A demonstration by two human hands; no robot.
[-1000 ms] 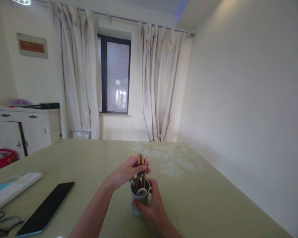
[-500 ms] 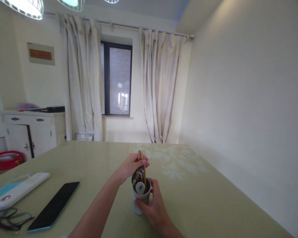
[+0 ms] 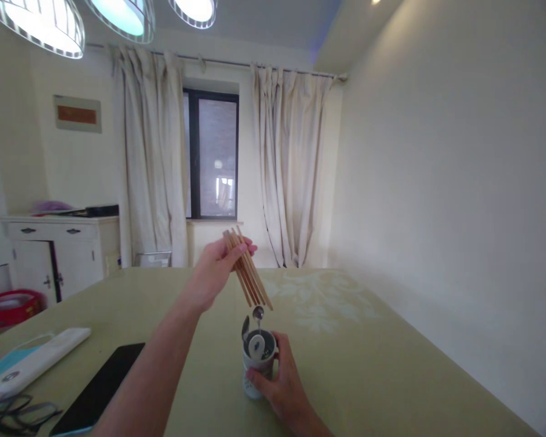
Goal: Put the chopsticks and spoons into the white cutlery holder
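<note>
My left hand grips a bundle of wooden chopsticks near their upper ends. The bundle slants, its lower tips hanging just above the utensil holder, a pale cup-shaped container with a pattern. Around the right side of that holder my right hand is closed, thumb on the front. Inside stand a white spoon, a metal spoon with a round bowl, and another metal spoon at the left rim. The bottom of the holder's inside is hidden.
On the table, to the left, lie a dark phone-like slab, eyeglasses, a long white device and a blue item beside it. A white cabinet and a red basket stand beyond the table's left edge.
The chopsticks have come up out of the holder in my left hand and now tilt above it. My right hand stays on the holder. The view has tipped slightly upward.
</note>
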